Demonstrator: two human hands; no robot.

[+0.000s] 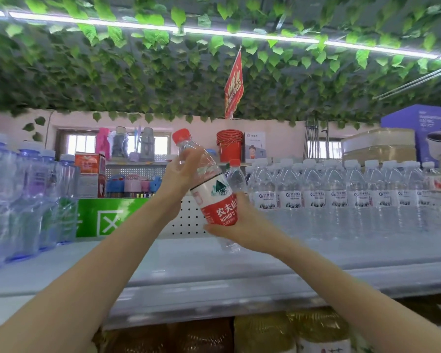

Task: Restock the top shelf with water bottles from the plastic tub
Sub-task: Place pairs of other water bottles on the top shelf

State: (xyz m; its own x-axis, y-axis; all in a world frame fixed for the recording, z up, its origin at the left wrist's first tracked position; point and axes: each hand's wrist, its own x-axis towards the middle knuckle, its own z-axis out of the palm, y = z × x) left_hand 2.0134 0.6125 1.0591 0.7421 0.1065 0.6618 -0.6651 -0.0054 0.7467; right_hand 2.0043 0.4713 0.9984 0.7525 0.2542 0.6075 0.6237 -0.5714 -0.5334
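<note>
I hold one water bottle [211, 189] in both hands, tilted with its red cap leaning left, above the top shelf [214, 266]. My left hand [182, 171] is curled round the clear shoulder below the cap, and my right hand [237, 222] wraps the lower body under the red label. The base is off the shelf, so this one is not yet placed.

Just behind it a red-capped bottle [236, 174] of what looks like the same kind stands upright near the back. Judging by that, I am early in the job: one seems set, one is in hand, and a wide bare stretch of shelf lies in front and to the left. The plastic tub is out of view, so I cannot tell how many remain.

The shelf is pale, smooth and level, with a perforated back panel [186, 220]. To the right stand rows of white-capped bottles [341, 192]; to the left, large blue bottles [23, 200] and a green sign [105, 217]. Overhead hang artificial leaves [138, 72], a light strip [239, 35] and a red banner [233, 85]; yellow oil bottles [265, 329] sit on the shelf below
</note>
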